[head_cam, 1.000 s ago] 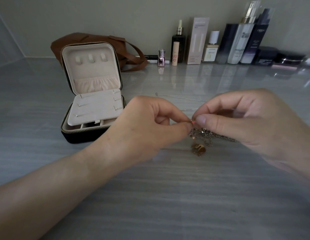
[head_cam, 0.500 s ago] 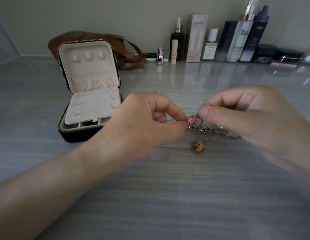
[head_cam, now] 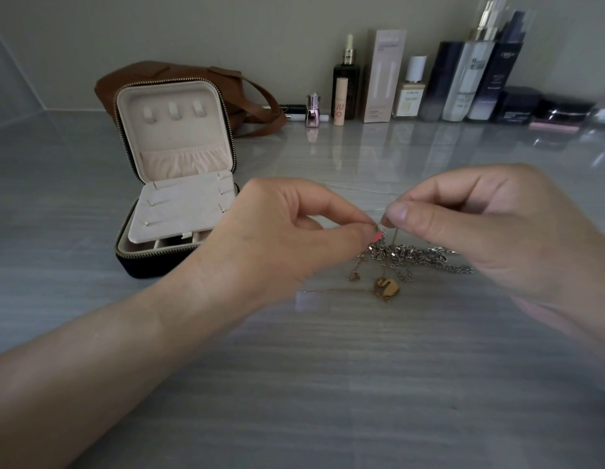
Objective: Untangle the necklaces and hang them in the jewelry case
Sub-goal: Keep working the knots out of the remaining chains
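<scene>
Under both pinching hands (head_cam: 277, 242) (head_cam: 490, 231) hang tangled necklaces (head_cam: 407, 256).

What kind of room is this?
Likely a home dressing table or vanity: a row of skincare and makeup bottles lines the wall, beside a brown leather handbag and an open cream-lined zip jewelry case.

Grey countertop (head_cam: 328, 384), open jewelry case (head_cam: 179, 198), tangled necklaces (head_cam: 409, 257), brown bag (head_cam: 152, 72), cosmetics (head_cam: 385, 76)

Pretty dim, flat light overall. The glossy table (head_cam: 328, 384) throws soft glare at the back right. Edges bend and blur.
</scene>
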Demonstrator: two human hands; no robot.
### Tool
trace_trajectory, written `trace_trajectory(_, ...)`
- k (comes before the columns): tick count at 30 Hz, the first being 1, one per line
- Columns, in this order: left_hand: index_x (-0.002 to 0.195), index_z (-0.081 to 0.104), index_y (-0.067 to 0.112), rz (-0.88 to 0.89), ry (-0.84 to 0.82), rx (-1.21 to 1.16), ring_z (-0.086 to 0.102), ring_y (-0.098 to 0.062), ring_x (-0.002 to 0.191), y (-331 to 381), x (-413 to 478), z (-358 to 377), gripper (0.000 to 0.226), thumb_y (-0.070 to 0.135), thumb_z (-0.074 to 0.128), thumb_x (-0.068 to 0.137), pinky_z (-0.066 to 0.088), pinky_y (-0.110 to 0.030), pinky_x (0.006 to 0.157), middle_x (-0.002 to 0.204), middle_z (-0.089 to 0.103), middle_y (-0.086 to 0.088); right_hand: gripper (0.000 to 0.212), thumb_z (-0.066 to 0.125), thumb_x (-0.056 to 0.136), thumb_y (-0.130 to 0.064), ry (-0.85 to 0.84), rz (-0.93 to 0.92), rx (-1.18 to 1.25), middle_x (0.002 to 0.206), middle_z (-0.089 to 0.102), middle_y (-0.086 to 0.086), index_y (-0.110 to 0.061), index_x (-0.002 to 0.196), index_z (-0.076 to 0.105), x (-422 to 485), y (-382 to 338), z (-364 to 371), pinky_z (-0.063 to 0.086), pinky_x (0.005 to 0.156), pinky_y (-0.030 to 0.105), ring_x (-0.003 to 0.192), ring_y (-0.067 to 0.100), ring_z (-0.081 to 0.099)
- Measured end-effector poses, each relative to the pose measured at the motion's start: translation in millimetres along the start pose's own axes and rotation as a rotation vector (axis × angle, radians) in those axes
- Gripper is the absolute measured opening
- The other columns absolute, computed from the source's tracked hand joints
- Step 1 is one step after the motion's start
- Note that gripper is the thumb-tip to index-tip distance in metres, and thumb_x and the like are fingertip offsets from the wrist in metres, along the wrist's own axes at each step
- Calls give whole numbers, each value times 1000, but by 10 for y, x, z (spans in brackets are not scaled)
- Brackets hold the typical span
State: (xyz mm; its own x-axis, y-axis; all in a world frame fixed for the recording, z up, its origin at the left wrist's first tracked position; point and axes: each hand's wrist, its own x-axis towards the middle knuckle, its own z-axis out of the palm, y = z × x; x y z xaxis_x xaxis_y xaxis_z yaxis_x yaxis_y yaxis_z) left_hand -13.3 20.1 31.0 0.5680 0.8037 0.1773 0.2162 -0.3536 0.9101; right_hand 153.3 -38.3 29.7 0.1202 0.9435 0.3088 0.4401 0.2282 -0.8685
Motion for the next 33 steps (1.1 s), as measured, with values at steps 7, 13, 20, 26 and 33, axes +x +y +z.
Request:
trace_trajectory(7, 68, 74, 31, -20, -8, -24, 25, -17, 46, 4, 13, -7, 26, 47, 75, 47, 25, -21, 45, 37, 33, 6, 13, 59, 69, -43, -28, 15, -74, 57, 61, -8, -36, 74, 69, 14, 60, 9, 41, 53, 15, 55, 4, 50)
trace_trajectory(13, 66, 74, 30, -13, -8, -72, 23, -25, 53, -27, 17, -25, 8, 33, 71, 60, 21, -25, 47, 47, 34, -4, 17, 60, 76, -39, -44, 41, -34, 69, 70, -2, -25, 73, 70, 7, 60, 38, 51, 70, 37, 65, 16, 64)
trace_trajectory(20, 66, 74, 30, -24, -18, -92, 24, -25, 53, -38, 31, -25, 17, 39, 76, 51, 22, -26, 48, 47, 35, -2, 16, 57, 85, -22, -105, 29, 2, 61, 67, -3, -22, 70, 64, -25, 14, 36, 48, 63, 26, 57, 8, 63)
trace_trajectory(26, 64, 74, 28, -63, -34, -86, 23, -18, 47, -40, 28, -30, 21, 42, 75, 48, 23, -21, 43, 43, 34, 3, 17, 60, 76, -38, -111, 14, 26, 60, 66, -3, -22, 71, 65, -25, 18, 44, 50, 60, 23, 56, 7, 62)
trace_trajectory(33, 62, 73, 28, -80, -23, -53, 27, -12, 43, -39, 35, -33, 7, 33, 71, 56, 29, -16, 39, 41, 35, 5, 18, 64, 81, -40, -126, 5, 35, 58, 63, -3, -25, 71, 66, -12, 47, 50, 47, 56, 20, 53, 8, 59)
